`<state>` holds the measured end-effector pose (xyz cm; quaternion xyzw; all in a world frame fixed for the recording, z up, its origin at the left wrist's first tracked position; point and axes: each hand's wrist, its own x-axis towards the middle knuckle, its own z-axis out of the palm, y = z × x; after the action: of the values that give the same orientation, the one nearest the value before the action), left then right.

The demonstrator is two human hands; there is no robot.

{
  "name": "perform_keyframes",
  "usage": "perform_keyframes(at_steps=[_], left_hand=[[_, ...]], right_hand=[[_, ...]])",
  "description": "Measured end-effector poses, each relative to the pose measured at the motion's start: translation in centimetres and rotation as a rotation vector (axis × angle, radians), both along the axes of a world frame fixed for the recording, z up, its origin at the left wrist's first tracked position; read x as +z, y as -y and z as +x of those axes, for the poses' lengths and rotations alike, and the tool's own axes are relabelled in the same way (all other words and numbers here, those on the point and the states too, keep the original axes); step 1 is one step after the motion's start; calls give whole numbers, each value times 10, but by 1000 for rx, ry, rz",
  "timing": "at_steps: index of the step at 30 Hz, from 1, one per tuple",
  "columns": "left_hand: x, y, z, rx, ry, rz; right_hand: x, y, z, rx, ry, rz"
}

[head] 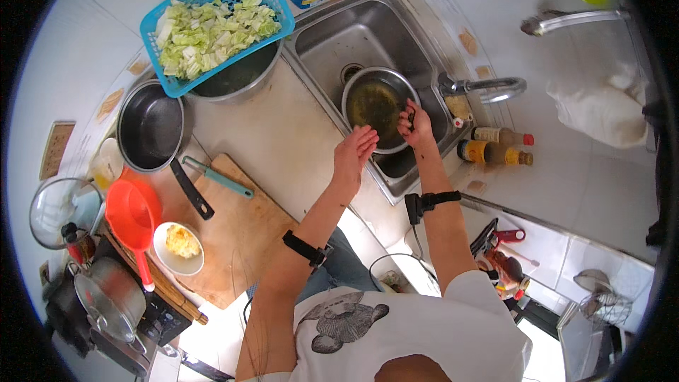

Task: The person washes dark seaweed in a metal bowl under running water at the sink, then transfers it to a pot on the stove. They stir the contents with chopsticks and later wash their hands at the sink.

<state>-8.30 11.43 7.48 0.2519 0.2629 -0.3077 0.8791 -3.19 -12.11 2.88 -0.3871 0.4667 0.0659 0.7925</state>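
A round stainless steel bowl (381,98) of murky, yellowish liquid stands in the metal sink (339,42). Over the bowl's right side, my right hand (416,126) curls its fingers around a small dark clump (411,118), mostly hidden by the fingers. My left hand (356,154) is at the bowl's near left rim, fingers stretched out and nothing in it. Whether it touches the rim I cannot tell. The liquid looks dark toward its edges, and what lies at the bottom is unclear.
A blue plastic basket (217,71) of chopped cabbage (212,32) rests over a large metal basin (238,82). Left are a black saucepan (154,124), a peeler (225,180) on a wooden cutting board (254,223), and a red ladle (132,212). The faucet (493,87) juts from the right.
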Motion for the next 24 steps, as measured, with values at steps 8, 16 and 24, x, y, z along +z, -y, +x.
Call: perform_keyframes(at_steps=[8, 16, 24], left_hand=[[51, -56, -37, 325, 170, 27], [167, -234, -102, 901, 304, 41], [221, -443, -227, 1312, 440, 563]], right_hand=[[145, -129, -7, 374, 318, 415], [259, -370, -58, 937, 281, 450], [303, -604, -145, 1398, 371, 555]])
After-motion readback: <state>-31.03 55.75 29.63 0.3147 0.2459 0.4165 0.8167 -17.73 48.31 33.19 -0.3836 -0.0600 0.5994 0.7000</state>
